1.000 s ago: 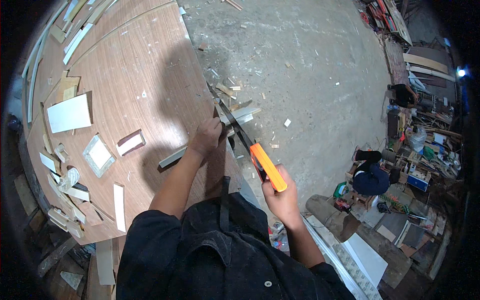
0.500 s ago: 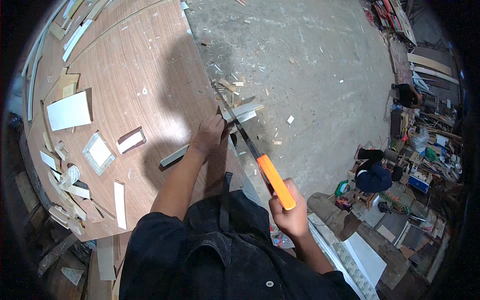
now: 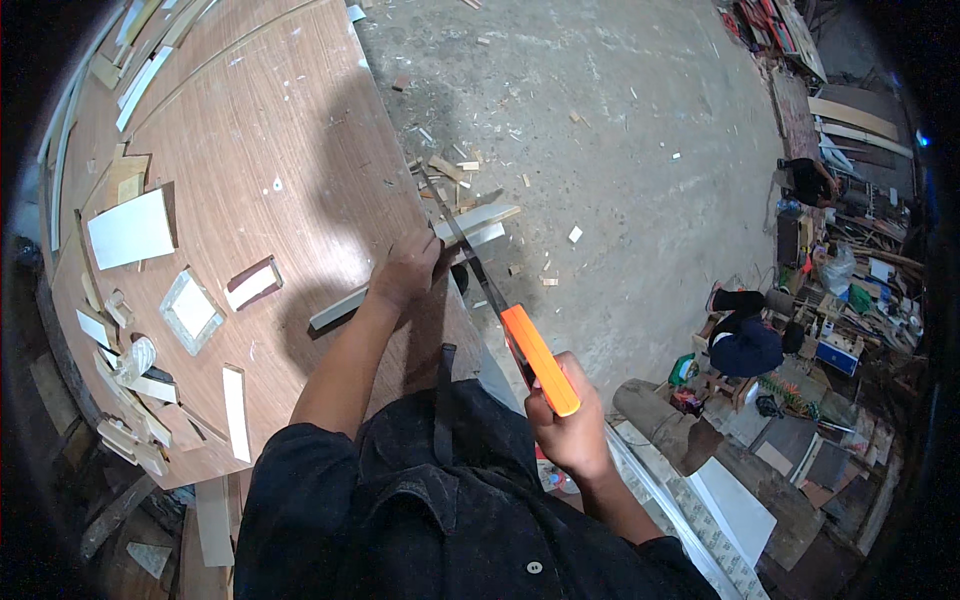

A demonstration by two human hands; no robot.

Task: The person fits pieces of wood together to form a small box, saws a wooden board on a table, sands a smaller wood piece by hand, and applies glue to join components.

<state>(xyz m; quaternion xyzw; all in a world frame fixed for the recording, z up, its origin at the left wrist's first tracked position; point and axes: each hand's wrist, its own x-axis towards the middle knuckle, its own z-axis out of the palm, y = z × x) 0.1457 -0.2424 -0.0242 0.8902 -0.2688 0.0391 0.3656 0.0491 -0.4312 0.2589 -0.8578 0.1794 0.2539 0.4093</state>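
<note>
My right hand [image 3: 568, 425] is closed around the orange handle of a hand saw [image 3: 541, 358]. The saw's thin dark blade slants up and to the left, crossing a pale wooden strip [image 3: 342, 306] just past the table edge. My left hand [image 3: 405, 268] is closed on that strip near the edge, partly covering it. One end of the strip lies on the table to the lower left of the hand; the other sticks out over the floor. Whether the blade's teeth have entered the wood is too small to tell.
The wood-grain table [image 3: 290, 130] bears a white board [image 3: 132, 229], a roll of tape [image 3: 136, 354] and several offcuts. Wood scraps [image 3: 447, 168] litter the concrete floor [image 3: 610, 120]. Another person [image 3: 745, 345] sits at the right, near a cluttered heap. Long white panels [image 3: 735, 510] lie at lower right.
My right hand and the saw have drawn back slightly toward my body and to the left. My left hand stays on the strip; the whole view has shifted a little.
</note>
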